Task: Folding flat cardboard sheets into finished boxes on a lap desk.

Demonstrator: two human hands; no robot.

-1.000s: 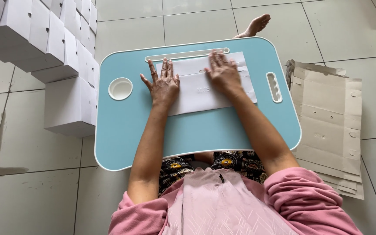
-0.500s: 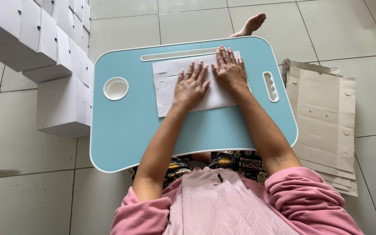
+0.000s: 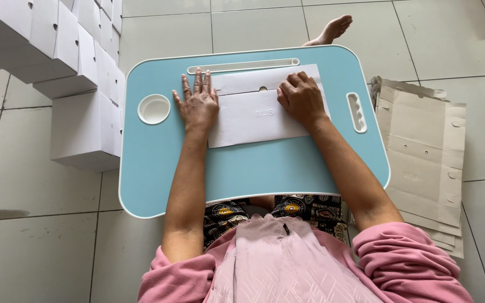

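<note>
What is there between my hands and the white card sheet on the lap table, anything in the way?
Nothing visible. The left hand lies flat on the white card sheet at its left edge, and the right hand presses directly on its upper right.

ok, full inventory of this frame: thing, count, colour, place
light blue lap table: one, white-edged, over the person's lap
round white cup recess: one, table's left side
flat white folded cardboard sheet: one, on the table under both hands
assembled white cardboard boxes: several, stacked on the floor at left
flat brown cardboard blanks: a stack, on the floor at right
grey floor tiles: all around
bare foot: one, beyond the table
left hand: flat, on the sheet's left edge
right hand: pressing on the sheet's right part
</note>
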